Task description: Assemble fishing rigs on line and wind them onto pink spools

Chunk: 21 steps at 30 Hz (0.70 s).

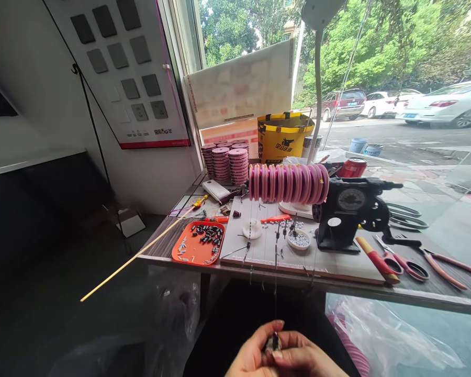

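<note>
While the left hand and right hand pinch a dark piece at the line, delicate fingerwork seems underway, needing light tension.

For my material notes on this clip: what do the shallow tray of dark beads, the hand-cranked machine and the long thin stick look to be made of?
Tray: probably plastic, smooth and evenly orange with rounded corners.
Machine: likely painted metal, dark, with a toothed gear and a crank.
Stick: apparently bare wood or bamboo, pale yellow-tan.
</note>
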Each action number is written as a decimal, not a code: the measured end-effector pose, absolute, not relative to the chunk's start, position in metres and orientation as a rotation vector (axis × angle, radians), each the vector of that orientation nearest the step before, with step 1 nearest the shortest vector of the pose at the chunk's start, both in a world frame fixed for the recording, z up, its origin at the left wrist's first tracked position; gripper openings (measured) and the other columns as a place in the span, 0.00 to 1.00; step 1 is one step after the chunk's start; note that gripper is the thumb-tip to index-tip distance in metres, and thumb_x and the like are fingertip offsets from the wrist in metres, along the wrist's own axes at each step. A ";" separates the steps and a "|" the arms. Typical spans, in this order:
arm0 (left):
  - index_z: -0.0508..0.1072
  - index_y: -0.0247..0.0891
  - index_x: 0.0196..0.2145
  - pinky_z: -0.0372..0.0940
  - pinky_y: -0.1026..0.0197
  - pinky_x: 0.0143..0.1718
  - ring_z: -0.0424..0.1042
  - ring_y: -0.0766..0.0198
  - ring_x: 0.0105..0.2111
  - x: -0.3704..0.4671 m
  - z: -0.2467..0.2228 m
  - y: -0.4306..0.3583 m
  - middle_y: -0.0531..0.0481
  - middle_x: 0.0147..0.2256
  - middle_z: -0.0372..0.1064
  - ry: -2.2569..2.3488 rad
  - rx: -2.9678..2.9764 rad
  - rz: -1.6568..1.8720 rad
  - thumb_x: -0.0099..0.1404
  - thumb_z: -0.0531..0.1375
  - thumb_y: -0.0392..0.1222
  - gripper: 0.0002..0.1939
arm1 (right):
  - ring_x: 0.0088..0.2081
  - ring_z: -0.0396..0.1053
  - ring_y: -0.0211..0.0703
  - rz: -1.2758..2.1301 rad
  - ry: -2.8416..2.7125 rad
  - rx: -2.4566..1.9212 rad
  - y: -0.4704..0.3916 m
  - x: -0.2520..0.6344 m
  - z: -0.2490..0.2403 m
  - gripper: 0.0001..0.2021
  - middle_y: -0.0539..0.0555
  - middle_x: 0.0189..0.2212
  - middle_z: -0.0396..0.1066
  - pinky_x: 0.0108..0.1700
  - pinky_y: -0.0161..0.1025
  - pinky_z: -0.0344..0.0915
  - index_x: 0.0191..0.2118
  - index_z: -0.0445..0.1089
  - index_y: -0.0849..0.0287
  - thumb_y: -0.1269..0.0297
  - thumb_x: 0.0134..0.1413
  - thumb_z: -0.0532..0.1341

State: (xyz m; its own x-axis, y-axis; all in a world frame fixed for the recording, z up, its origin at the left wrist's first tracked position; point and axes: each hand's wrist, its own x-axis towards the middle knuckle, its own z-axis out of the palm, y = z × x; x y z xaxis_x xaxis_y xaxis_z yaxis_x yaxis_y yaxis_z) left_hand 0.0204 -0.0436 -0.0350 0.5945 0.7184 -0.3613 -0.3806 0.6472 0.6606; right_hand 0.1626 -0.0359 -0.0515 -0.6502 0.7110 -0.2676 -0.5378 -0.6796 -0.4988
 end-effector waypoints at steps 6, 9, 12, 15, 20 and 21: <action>0.67 0.43 0.48 0.54 0.70 0.28 0.66 0.72 0.25 0.021 -0.043 -0.042 0.51 0.30 0.67 0.590 0.550 0.710 0.46 0.66 0.35 0.29 | 0.20 0.60 0.30 2.177 -0.721 -0.716 -0.037 0.166 -0.053 0.15 0.49 0.18 0.64 0.24 0.29 0.50 0.26 0.71 0.67 0.65 0.27 0.71; 0.67 0.43 0.48 0.54 0.71 0.28 0.65 0.73 0.25 0.022 -0.050 -0.043 0.52 0.30 0.66 0.555 0.560 0.708 0.46 0.66 0.36 0.29 | 0.19 0.57 0.29 2.125 -0.827 -0.784 -0.038 0.170 -0.055 0.14 0.48 0.17 0.64 0.23 0.29 0.48 0.25 0.72 0.67 0.65 0.27 0.70; 0.68 0.44 0.47 0.53 0.71 0.28 0.65 0.72 0.26 0.022 -0.052 -0.044 0.52 0.30 0.66 0.552 0.572 0.714 0.46 0.66 0.37 0.28 | 0.21 0.61 0.32 2.089 -0.803 -0.833 -0.040 0.170 -0.055 0.14 0.51 0.19 0.67 0.25 0.30 0.52 0.23 0.71 0.68 0.63 0.28 0.70; 0.68 0.43 0.47 0.53 0.70 0.28 0.65 0.72 0.25 0.021 -0.051 -0.045 0.51 0.31 0.67 0.570 0.585 0.714 0.46 0.66 0.37 0.28 | 0.21 0.63 0.34 2.110 -0.724 -0.823 -0.040 0.168 -0.055 0.14 0.52 0.19 0.68 0.26 0.31 0.53 0.22 0.70 0.67 0.62 0.27 0.70; 0.67 0.44 0.48 0.53 0.71 0.28 0.66 0.72 0.27 0.019 -0.053 -0.044 0.49 0.38 0.68 0.625 0.602 0.670 0.46 0.66 0.36 0.29 | 0.22 0.64 0.34 2.162 -0.607 -0.749 -0.040 0.164 -0.052 0.13 0.52 0.19 0.68 0.27 0.31 0.54 0.21 0.69 0.66 0.64 0.27 0.71; 0.67 0.44 0.48 0.53 0.72 0.27 0.67 0.73 0.27 0.019 -0.054 -0.044 0.49 0.39 0.68 0.619 0.610 0.670 0.46 0.66 0.35 0.29 | 0.22 0.64 0.33 2.164 -0.608 -0.739 -0.040 0.164 -0.052 0.13 0.52 0.19 0.68 0.27 0.31 0.54 0.21 0.69 0.66 0.64 0.27 0.71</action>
State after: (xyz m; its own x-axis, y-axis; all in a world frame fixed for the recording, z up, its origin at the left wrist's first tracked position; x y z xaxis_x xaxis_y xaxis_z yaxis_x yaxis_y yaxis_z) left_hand 0.0193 -0.0444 -0.0536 0.6239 0.7142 -0.3174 -0.3726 0.6288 0.6824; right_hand 0.1643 -0.0405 -0.0519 -0.5472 0.7775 -0.3101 -0.5024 -0.6014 -0.6213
